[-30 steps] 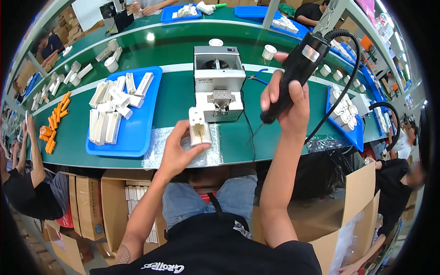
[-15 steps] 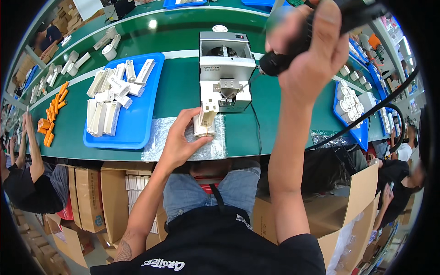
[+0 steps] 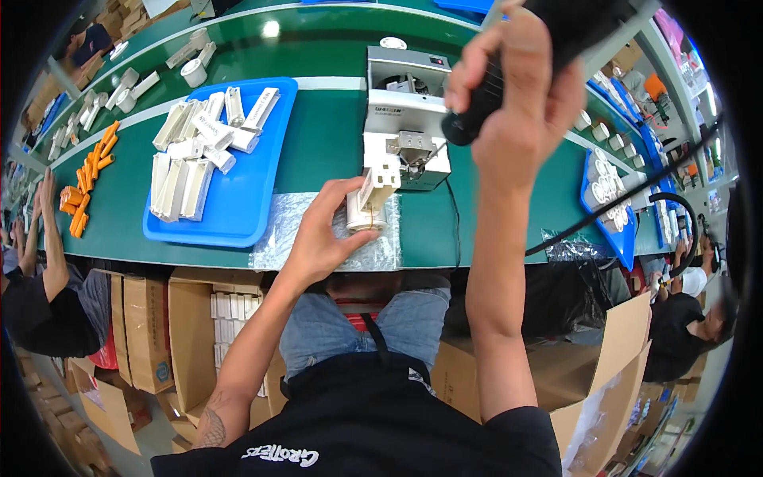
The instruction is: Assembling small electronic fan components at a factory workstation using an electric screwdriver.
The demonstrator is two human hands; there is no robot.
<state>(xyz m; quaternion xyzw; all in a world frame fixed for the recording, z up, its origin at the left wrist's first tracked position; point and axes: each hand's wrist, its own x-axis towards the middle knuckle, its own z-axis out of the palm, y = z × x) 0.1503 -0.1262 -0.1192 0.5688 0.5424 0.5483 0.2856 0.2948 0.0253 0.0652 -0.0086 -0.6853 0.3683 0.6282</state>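
Observation:
My left hand (image 3: 318,230) is closed around a white plastic housing (image 3: 381,188), which stands upright at the front of the bench with its round white base (image 3: 358,219) between thumb and fingers. Raised over the bench on the right, my right hand (image 3: 520,103) grips a black electric screwdriver (image 3: 489,95) with a cable. Its thin bit slants down and left towards the front of a grey-and-white screw feeder (image 3: 405,115). Whether the bit touches the feeder cannot be made out. The feeder stands just behind the housing.
A blue tray (image 3: 274,159) of white housings lies left, with orange parts (image 3: 87,179) beyond. A plastic sheet (image 3: 278,238) lies under my left hand. To the right are a blue tray (image 3: 624,238) of round white parts and a black cable (image 3: 636,193). Open cartons (image 3: 616,350) stand below.
My right hand has brought the screwdriver left and closer to the feeder's front. My left hand keeps its hold on the housing. The whole view has shifted slightly.

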